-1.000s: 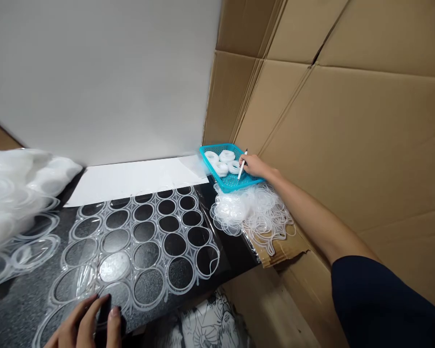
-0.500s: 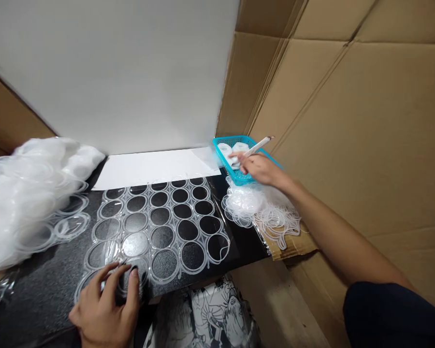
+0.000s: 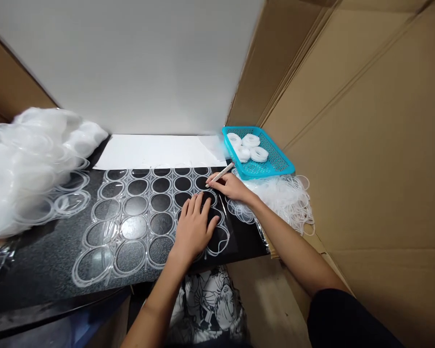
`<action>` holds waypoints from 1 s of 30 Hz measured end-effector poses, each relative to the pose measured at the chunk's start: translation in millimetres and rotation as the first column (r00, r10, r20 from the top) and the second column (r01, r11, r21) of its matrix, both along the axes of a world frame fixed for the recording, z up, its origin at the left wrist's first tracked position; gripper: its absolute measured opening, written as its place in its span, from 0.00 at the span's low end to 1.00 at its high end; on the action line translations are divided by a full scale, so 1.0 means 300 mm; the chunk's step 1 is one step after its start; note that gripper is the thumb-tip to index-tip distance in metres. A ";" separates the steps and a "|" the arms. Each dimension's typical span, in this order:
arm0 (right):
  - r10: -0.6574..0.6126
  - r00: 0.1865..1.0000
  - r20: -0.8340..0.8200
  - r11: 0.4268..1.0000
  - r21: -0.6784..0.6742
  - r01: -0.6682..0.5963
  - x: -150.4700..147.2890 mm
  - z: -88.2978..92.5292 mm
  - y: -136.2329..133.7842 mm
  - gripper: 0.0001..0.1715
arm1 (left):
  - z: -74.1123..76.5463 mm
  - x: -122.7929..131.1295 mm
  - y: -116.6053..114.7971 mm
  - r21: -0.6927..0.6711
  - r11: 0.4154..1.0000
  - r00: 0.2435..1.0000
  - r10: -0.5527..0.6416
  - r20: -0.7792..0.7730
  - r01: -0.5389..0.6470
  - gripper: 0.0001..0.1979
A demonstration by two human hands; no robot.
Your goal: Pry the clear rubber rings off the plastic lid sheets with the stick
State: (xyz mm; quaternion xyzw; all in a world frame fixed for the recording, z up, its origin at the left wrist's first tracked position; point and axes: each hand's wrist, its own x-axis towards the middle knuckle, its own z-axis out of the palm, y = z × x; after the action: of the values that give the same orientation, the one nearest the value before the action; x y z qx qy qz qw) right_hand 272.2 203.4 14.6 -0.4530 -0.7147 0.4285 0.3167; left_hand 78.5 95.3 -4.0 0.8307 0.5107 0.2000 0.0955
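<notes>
A clear plastic sheet (image 3: 161, 223) with rows of translucent rings moulded in it lies on the black speckled tabletop. My left hand (image 3: 195, 224) rests on its right part, palm down, fingers stretched out and slightly apart, covering some rings. Just beyond it, my right hand (image 3: 232, 186) is closed round a slim white pen-like tool (image 3: 221, 175). The tool slants, its lower end at a ring near the sheet's far right corner; I cannot make out whether it touches. Loose translucent rings (image 3: 286, 203) are heaped under and beside my right forearm.
A turquoise basket (image 3: 271, 169) with several white ring-shaped bundles (image 3: 259, 154) stands at the back right. Piled white plastic sheets (image 3: 32, 164) fill the left side. White paper (image 3: 159, 151) lies along the back wall. Cardboard (image 3: 366, 145) walls in the right side.
My left hand has moved from the sheet's near left corner to its right part. My right hand has come back from the basket to the sheet, still holding the tool; a white bundle now shows there.
</notes>
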 end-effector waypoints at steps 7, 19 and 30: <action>0.024 1.000 -0.017 1.000 -0.011 -0.024 0.005 -0.005 0.000 0.11 | -0.004 -0.014 -0.008 -0.026 1.000 1.000 0.001 -0.018 -0.001 0.27; 0.027 0.998 0.057 0.996 0.087 -0.032 0.004 0.008 -0.015 0.09 | 0.039 0.019 0.031 -0.053 0.999 0.997 -0.003 -0.083 -0.002 0.25; 0.011 0.999 0.041 0.997 0.070 -0.014 0.007 0.005 -0.013 0.10 | 0.031 0.010 0.040 -0.075 0.997 0.996 -0.005 -0.086 -0.002 0.26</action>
State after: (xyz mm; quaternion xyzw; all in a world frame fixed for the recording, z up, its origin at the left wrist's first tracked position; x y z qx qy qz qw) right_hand 274.2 199.6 16.1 -0.4456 -0.7385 0.3957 0.3152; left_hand 81.4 107.4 5.3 0.8347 0.5209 0.1447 0.1048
